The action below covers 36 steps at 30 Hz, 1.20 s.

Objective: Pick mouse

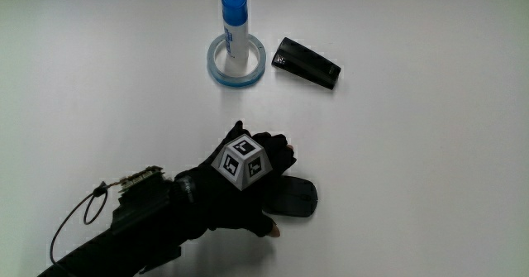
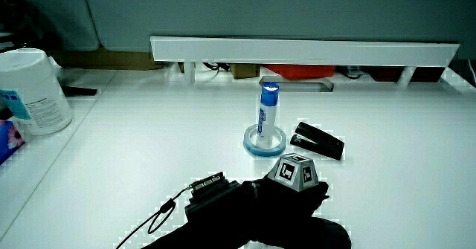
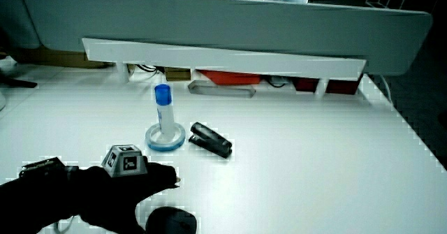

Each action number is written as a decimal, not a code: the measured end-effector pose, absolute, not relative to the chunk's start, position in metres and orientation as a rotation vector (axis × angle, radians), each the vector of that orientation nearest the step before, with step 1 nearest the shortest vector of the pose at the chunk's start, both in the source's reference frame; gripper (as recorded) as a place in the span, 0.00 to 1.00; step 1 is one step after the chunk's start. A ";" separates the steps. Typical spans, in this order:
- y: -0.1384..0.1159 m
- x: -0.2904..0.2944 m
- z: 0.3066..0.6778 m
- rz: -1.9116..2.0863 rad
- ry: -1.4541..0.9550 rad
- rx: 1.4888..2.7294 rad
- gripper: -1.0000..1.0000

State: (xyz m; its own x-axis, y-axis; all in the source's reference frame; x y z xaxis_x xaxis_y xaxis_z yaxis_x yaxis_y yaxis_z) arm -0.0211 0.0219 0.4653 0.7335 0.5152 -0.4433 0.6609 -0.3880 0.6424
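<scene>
Hand: the hand (image 1: pixel 248 186) lies over the mouse (image 1: pixel 293 198), fingers curled down onto it, thumb tip bare at the mouse's near side; whether it truly grips or only rests there cannot be told.
Cube: the patterned cube (image 1: pixel 242 162) sits on the back of the glove, seen in both side views (image 2: pixel 296 172) (image 3: pixel 123 160).
Mouse: black, on the white worktop (image 1: pixel 430 161) toward its near edge, partly covered by the hand; in a side view (image 3: pixel 171 222) its rounded body shows just under the fingers.
Forearm: the forearm (image 1: pixel 124 236) reaches in from the near edge, with a small fitting and a thin cable loop (image 1: pixel 70 223) at the wrist.
Tube: a white tube with a blue cap (image 1: pixel 235 25) stands upright inside a clear ring (image 1: pixel 216 69), farther from the person than the hand.
Stapler: a black stapler (image 1: pixel 307 63) lies just beside the ring, apart from it.
Canister: a white canister (image 2: pixel 33 89) stands near a side edge of the worktop.
</scene>
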 end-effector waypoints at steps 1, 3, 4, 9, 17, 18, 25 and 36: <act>0.023 -0.019 0.466 -0.209 0.894 2.081 0.50; 0.023 -0.017 0.469 -0.188 0.895 2.068 0.50; 0.024 -0.016 0.473 -0.190 0.893 2.075 0.50; 0.026 -0.012 0.474 -0.147 0.888 2.080 0.53; 0.031 -0.010 0.475 -0.167 0.930 2.148 0.80; 0.032 -0.010 0.477 -0.144 0.918 2.143 0.83; 0.031 -0.012 0.474 -0.195 0.957 2.190 1.00; 0.031 -0.015 0.466 -0.220 0.986 2.198 1.00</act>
State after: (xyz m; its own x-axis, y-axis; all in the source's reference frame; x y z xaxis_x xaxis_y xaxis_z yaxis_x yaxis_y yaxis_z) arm -0.0147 0.0306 0.4657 0.6946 0.5884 -0.4139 0.7084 -0.4596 0.5356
